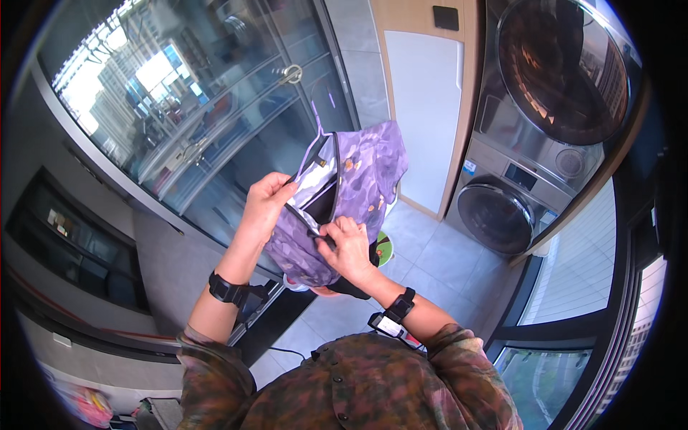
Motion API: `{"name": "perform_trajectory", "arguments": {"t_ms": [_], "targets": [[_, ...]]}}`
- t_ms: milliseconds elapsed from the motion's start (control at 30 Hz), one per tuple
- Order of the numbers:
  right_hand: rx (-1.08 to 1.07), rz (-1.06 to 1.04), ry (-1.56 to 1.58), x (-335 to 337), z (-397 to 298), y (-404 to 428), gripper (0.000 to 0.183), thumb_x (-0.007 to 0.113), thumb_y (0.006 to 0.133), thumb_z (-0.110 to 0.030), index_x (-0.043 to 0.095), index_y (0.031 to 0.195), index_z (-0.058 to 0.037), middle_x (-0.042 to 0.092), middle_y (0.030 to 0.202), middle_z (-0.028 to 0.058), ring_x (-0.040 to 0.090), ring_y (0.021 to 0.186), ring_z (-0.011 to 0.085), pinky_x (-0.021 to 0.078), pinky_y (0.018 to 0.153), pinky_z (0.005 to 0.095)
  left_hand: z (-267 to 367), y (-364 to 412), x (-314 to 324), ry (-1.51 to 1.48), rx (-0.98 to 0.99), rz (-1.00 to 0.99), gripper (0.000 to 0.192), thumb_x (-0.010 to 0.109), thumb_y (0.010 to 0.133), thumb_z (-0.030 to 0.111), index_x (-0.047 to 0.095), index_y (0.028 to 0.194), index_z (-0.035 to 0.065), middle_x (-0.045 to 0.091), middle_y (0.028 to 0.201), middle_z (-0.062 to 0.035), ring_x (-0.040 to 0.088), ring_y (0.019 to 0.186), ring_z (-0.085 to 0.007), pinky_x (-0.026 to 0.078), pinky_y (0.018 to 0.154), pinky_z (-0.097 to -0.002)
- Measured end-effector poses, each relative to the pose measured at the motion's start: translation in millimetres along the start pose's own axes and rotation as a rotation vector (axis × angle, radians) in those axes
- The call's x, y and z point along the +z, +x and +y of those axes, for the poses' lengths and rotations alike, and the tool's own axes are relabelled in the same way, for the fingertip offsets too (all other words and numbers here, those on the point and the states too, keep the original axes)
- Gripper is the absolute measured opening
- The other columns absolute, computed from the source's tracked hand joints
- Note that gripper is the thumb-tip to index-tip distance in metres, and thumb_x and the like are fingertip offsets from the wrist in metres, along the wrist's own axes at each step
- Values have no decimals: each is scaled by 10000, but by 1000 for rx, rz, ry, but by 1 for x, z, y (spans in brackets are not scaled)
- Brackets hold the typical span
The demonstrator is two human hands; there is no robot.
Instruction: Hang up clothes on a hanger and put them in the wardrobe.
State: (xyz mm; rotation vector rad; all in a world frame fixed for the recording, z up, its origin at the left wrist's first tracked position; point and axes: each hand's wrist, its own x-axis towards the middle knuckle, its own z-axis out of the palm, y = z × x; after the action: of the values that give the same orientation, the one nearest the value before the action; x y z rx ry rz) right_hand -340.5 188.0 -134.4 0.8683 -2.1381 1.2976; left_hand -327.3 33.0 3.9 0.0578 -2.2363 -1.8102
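Observation:
A purple floral garment (365, 166) with dark edging hangs on a thin purple hanger (318, 115) in front of me. My left hand (269, 201) pinches the garment's dark edge at its left side, close to the hanger's arm. Lower down, my right hand (346, 247) grips the front edging between thumb and fingers. Between the two edges the neck opening shows a pale shiny lining and a small dark label (321, 162). What holds up the hanger's hook cannot be made out.
Glass sliding doors (226, 102) stand behind the garment on the left. Two stacked front-loading laundry machines (497, 215) are at the right, beside a white-panelled cabinet (424, 107). A green round container (384, 249) and other basins are on the tiled floor beneath the garment.

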Motion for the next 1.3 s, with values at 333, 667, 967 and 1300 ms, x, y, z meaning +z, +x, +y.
{"name": "perform_trajectory", "arguments": {"t_ms": [333,667,967,1300], "targets": [[220,-74,520,-45,42,38,154,604,705,-42,584,858,-53,588,672,67,545,532,161,420,529,294,-16,-4,-17,143,-1,47,38,616,864,50,604,835,29,610,781,17,524,707,-28,389,637,-184],[15,75,398,14,-3,-10,173,592,672,-48,581,844,-58,576,794,128,585,786,334,451,702,419,-50,-7,-20,212,60,214,43,599,863,21,616,836,-7,592,811,21,507,756,-25,384,652,-186],[90,-75,488,28,-6,-23,148,597,727,-65,554,868,-56,562,799,117,594,760,323,481,665,422,-40,-5,-16,246,68,163,73,571,855,-23,611,908,7,523,718,72,396,621,-1,287,565,-156],[25,-151,475,9,0,-25,156,619,720,-59,565,865,-81,558,779,89,596,677,312,484,592,410,-40,-10,-27,441,136,267,56,578,847,-2,577,887,37,409,647,93,321,578,-7,250,510,-193]]}}
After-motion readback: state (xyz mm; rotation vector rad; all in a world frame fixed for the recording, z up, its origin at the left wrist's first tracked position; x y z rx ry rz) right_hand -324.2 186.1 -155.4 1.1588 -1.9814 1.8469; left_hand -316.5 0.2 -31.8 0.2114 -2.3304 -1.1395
